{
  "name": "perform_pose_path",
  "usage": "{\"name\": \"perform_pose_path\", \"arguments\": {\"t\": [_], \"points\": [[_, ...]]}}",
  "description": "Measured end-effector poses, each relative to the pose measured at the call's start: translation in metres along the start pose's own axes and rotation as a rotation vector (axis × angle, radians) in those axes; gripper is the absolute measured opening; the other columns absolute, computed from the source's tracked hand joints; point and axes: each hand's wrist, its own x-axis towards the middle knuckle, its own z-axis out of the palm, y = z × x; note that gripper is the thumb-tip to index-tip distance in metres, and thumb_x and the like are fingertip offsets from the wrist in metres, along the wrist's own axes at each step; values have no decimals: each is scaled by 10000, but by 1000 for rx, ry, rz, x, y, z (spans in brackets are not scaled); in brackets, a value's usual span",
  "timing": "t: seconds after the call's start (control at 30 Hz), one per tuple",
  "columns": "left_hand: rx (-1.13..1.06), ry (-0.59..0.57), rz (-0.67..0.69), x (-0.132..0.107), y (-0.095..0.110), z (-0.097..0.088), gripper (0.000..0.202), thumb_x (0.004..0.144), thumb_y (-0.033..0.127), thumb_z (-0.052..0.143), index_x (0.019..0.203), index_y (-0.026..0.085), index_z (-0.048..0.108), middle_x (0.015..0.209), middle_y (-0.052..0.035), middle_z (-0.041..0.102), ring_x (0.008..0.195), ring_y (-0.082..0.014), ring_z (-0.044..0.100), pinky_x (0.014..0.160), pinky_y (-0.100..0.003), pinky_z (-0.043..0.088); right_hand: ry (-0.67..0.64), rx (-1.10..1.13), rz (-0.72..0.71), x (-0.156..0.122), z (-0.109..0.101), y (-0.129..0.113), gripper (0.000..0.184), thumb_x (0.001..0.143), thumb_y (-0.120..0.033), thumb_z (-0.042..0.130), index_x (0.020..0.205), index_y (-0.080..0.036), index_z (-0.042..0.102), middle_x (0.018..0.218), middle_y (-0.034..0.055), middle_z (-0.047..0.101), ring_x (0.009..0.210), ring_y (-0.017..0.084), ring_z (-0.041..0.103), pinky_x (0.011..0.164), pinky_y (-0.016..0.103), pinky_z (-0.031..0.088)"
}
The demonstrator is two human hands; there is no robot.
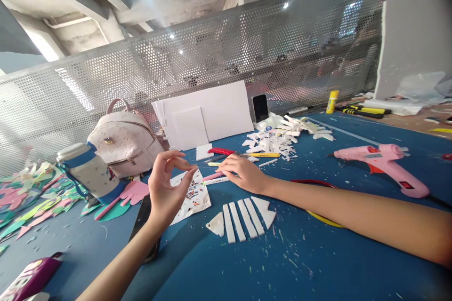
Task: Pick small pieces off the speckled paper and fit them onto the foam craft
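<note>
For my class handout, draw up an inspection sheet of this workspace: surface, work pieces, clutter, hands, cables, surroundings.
Surface: blue table, littered with flecks.
Work pieces: four white strips side by side, between a triangle and a notched piece.
Clutter: white scraps; coloured scraps by the bottle.
Hands: left hand raised, fingers curled towards thumb, grip unclear; right hand by the pens, grip unclear.
Cables: dark cord from glue gun.
Surroundings: perforated screen behind.

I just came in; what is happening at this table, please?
A person's left hand makes a pinching shape near a speckled white paper sheet; whether it holds anything is unclear. The right hand is near a slim white pen. Flat white cut pieces lie in a fish-shaped row on the blue table.
</note>
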Motion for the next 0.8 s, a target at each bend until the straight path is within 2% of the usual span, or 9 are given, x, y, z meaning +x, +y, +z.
{"name": "perform_pose_path", "arguments": {"t": [0.1, 0.2, 0.33, 0.4, 0.47, 0.53, 0.63, 0.8], "points": [[24, -38, -65, -3, -5, 2, 324, 794, 188, 689, 1075, 234, 536, 711, 33, 593, 761, -162, 649, 850, -365, 558, 16, 16, -6, 0, -1, -1, 268, 976, -189, 442, 976, -201, 710, 1041, 54, 693, 1066, 203, 564, 908, 357, 462], [61, -131, -167, -11, -12, 8, 298, 812, 185, 664, 1076, 232, 536, 703, 35, 592, 739, -159, 629, 828, -356, 533, 71, 37, -26, 0, -3, -3, 263, 995, -228, 422, 871, -196, 651, 1030, 50, 676, 1046, 199, 568, 935, 366, 440], [64, -248, -251, -25, -21, 20, 271, 823, 185, 628, 1068, 227, 521, 670, 43, 579, 683, -159, 610, 744, -320, 495, 178, 75, -22, 0, -7, -8, 175, 993, -298, 442, 1073, -199, 562, 1056, 79, 634, 984, 203, 573, 860, 341, 474], [55, -296, -267, -30, -23, 25, 280, 820, 178, 615, 1076, 230, 515, 665, 45, 576, 688, -165, 610, 743, -319, 483, 194, 74, -66, 0, -8, -11, 232, 982, -316, 471, 1176, -202, 524, 1141, 97, 604, 1055, 214, 558, 888, 346, 476], [47, -330, -277, -34, -23, 29, 289, 815, 165, 609, 1078, 235, 509, 673, 44, 582, 708, -171, 614, 759, -326, 480, 171, 57, -143, -1, -9, -13, 251, 976, -319, 497, 1202, -213, 529, 1188, 95, 590, 1124, 221, 537, 958, 369, 452], [43, -343, -281, -36, -23, 31, 298, 810, 150, 607, 1074, 240, 504, 683, 43, 590, 726, -173, 616, 771, -330, 478, 127, 43, -222, -1, -8, -14, 227, 975, -320, 526, 1176, -224, 569, 1164, 79, 611, 1120, 219, 540, 985, 386, 435], [39, -343, -280, -37, -22, 32, 302, 809, 137, 606, 1072, 239, 499, 699, 39, 604, 737, -170, 612, 762, -321, 473, 88, 50, -290, -1, -7, -12, 195, 966, -326, 568, 1125, -224, 620, 1052, 54, 667, 1028, 213, 560, 929, 381, 457], [31, -324, -297, -38, -22, 32, 290, 818, 147, 608, 1072, 235, 501, 723, 35, 598, 728, -158, 573, 766, -317, 466, 144, 40, -287, 0, -5, -7, 126, 964, -308, 579, 978, -209, 654, 922, 41, 687, 918, 202, 563, 845, 362, 470]]}}
